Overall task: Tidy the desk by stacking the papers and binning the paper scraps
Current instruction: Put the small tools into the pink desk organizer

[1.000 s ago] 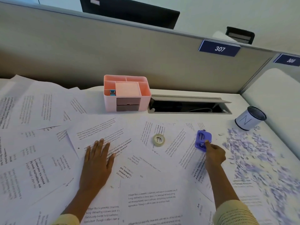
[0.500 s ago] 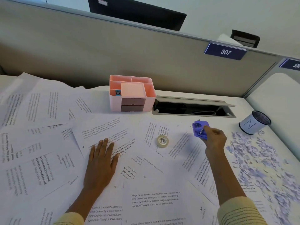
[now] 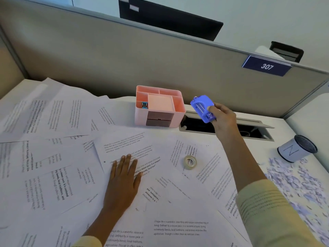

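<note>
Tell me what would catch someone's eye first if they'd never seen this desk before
Probably the blue hole punch, held in the air by the right hand just right of the pink organizer at the back of the desk. Next, the printed papers strewn across the desk, with the left hand resting flat on them. At the right edge lies a drift of paper scraps beside a tipped cup.
</note>
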The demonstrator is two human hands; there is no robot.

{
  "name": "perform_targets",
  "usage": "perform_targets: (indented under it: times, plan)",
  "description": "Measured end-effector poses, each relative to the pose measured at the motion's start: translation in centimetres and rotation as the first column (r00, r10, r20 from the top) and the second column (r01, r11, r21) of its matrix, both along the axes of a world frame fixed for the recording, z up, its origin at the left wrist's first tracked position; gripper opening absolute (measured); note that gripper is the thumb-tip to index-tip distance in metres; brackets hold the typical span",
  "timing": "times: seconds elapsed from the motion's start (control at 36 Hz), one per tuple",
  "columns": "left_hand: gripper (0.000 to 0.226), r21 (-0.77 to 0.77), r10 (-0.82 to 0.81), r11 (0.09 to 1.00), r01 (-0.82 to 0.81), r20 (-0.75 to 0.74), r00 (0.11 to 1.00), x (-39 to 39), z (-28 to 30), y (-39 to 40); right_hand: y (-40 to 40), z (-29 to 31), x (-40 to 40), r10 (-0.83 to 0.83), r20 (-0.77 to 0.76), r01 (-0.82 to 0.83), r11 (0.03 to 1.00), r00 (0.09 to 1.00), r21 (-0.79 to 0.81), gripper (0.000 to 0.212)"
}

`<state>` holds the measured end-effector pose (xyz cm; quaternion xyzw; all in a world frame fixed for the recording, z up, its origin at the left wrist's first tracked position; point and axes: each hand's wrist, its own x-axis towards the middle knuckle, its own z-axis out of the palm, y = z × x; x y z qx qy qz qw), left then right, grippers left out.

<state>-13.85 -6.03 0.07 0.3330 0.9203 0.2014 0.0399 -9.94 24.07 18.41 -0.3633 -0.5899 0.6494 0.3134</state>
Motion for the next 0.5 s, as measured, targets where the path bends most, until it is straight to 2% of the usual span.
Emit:
perform_targets:
  times: [0.17,0.36,0.5]
  plan:
    - [0.069,0.005,0.006,1.000,-0.006,0.011,1.000,-0.1,-0.3,0.0,0.6,-0.2,-4.6,-0.005,0.124,-0.008,0.995,0.992,0.103,0.020]
    - [0.064,0.013,0.001,1.000,-0.001,0.008,1.000,0.0,-0.5,0.0,1.1,-0.5,-7.6,-0.057,0.219,0.028,0.991,0.974,0.135,0.054]
    - [0.061,0.012,0.002,1.000,-0.002,-0.002,1.000,0.1,-0.3,-0.1,1.3,-0.6,-9.5,-0.099,0.322,0.028,0.976,0.941,0.218,0.062]
